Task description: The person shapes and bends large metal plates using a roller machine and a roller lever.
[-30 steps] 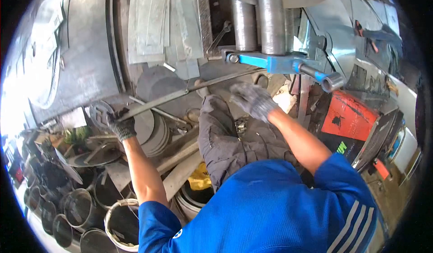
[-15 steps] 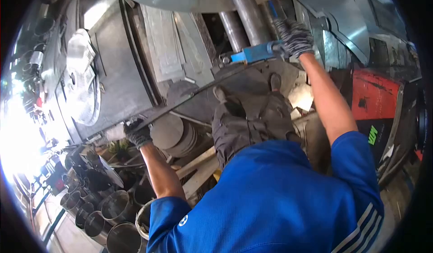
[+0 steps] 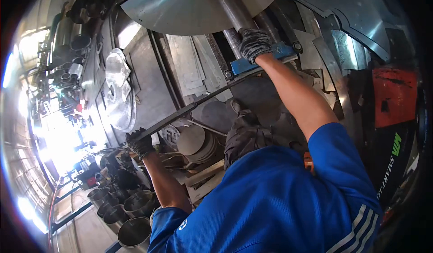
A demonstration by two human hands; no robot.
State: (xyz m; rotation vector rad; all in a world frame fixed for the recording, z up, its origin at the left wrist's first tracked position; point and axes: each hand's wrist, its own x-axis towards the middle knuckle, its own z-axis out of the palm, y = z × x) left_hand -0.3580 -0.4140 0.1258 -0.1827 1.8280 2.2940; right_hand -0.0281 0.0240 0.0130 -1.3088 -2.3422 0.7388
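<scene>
My left hand [image 3: 140, 144], in a dark knitted glove, is closed round the lower end of a long dark metal bar [image 3: 169, 118]. The bar slants up to the right and meets a blue metal block [image 3: 242, 67]. My right hand [image 3: 253, 44], in a grey-and-black glove, lies over a steel roller [image 3: 230, 5] just above that block. Its fingers curl over the roller, and their undersides are hidden. Behind the roller, a large curved piece of sheet metal [image 3: 180, 9] sticks out to both sides.
Round metal discs [image 3: 191, 140] are stacked beside my legs. Several open metal cylinders [image 3: 134, 232] stand at the lower left. A perforated metal piece [image 3: 118, 88] lies on a dark sheet at the left. To the right is a red-and-black machine [image 3: 394, 97].
My right hand has moved left from the right end of the blue block onto the roller. My left hand still holds the bar. The view has shifted, and more of the curved sheet shows.
</scene>
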